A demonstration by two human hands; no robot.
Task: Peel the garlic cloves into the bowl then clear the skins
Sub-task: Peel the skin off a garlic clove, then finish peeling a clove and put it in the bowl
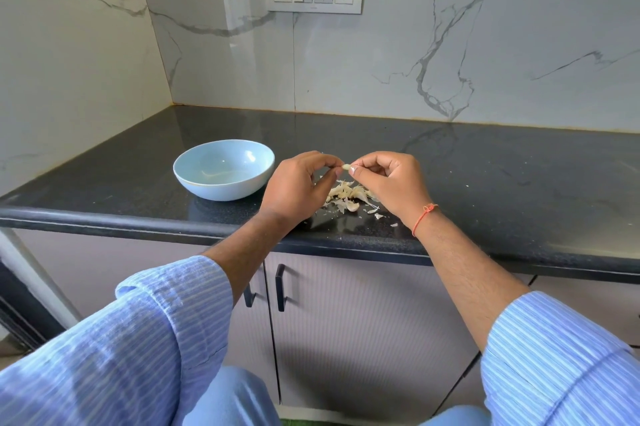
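Striped blue sleeves (114, 349) are seen lowest in the view, pushed back from both forearms, which reach over the edge of the dark countertop (519, 183). An orange thread (424, 216) is tied round the right wrist.

Above the counter, a single garlic clove (345, 167) is pinched between the two hands. It is gripped at one end by the curled fingers and thumb of the left hand (298, 183), and at the other by the thumb and fingertips of the right hand (388, 179); neither hand is slack. The clove is held clear of the surface, just above a heap of papery skins (349, 195) mixed with what may be unpeeled cloves. A pale blue bowl (194, 179) stands just left of the left hand; whether anything lies in it cannot be told for certain.

The clove is judged to be light, firm and small, and likely to turn slippery once bared, so it is best pinched at its ends while the skin is lifted from the tip or root with a nail. The skins are thin, brittle and nearly weightless; they would be better swept together with a flat hand than picked up one by one, since a careless move could scatter them over the counter edge.
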